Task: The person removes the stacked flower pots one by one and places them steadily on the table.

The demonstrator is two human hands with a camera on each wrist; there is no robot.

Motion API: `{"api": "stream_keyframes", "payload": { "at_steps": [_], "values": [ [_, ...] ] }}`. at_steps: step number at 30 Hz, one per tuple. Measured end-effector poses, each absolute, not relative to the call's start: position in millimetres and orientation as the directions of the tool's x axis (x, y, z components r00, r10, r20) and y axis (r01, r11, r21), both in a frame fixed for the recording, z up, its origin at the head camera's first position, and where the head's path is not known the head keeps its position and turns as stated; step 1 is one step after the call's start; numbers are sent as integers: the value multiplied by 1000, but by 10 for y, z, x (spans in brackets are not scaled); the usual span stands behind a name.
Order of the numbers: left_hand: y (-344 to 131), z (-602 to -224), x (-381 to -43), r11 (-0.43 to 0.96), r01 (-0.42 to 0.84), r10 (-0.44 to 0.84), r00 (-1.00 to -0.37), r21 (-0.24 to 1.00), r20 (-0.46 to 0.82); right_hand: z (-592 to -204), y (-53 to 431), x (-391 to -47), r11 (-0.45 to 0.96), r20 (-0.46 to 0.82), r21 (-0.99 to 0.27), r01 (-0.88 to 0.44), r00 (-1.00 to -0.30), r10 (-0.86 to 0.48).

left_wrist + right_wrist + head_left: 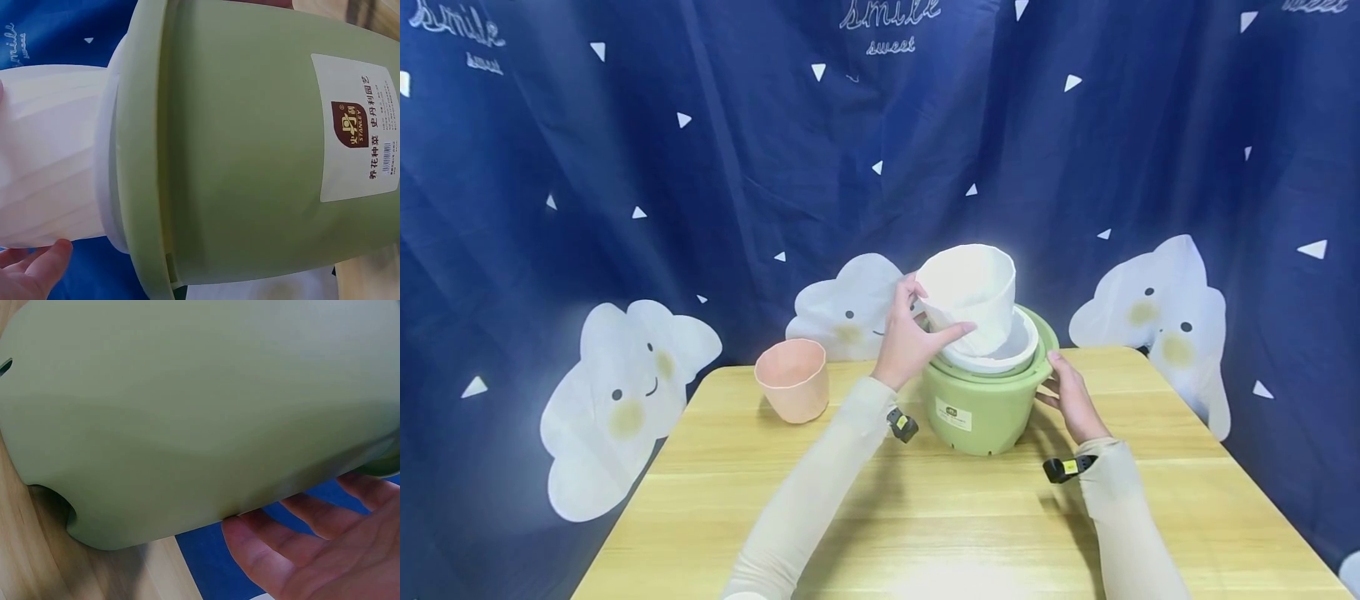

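My left hand (910,342) grips a white ribbed flowerpot (988,308) by its left side, thumb across the front and fingers near the rim. The pot is tilted, and its lower end sits over the mouth of a wider white pot (1027,340). That wider pot nests inside a large green flowerpot (1000,412), which stands on the table with a paper label (356,131) on its wall. At the green pot's right side, my right hand (1072,402) has its thumb at the rim. Its fingertips touch the outer wall in the right wrist view.
A pink flowerpot (793,383) stands upright at the table's back left. The wooden table (925,517) ends just behind the pots, against a dark blue curtain (737,167) printed with clouds and triangles.
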State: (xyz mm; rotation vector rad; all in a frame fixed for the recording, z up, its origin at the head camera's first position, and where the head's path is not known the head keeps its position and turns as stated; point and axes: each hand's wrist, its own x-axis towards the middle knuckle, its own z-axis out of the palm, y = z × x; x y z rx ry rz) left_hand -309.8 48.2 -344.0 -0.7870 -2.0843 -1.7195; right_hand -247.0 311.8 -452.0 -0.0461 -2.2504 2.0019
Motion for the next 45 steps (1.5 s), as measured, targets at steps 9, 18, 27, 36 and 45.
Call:
{"api": "stream_keyframes", "payload": {
  "at_steps": [9, 18, 27, 36, 45],
  "values": [
    [418, -3388, -3088, 84, 596, 166, -799, 799, 578, -4510, 3106, -2479, 103, 64, -993, -52, -992, 110],
    [339, -3328, -3090, 62, 613, 119, -788, 787, 604, -4500, 3099, -2468, 96, 61, -994, -50, -991, 117],
    [205, -3277, -3079, 67, 591, 98, -805, 804, 585, -4506, 3113, -2470, 124, 72, -991, -59, -992, 107],
    [46, -3286, -3122, 122, 636, 71, -772, 762, 632, -4514, 3141, -2481, 134, 89, -988, -74, -990, 107],
    [-198, -3370, -3186, 159, 647, 32, -758, 745, 651, -4511, 3122, -2470, 127, 95, -988, -82, -991, 97]
  ]
}}
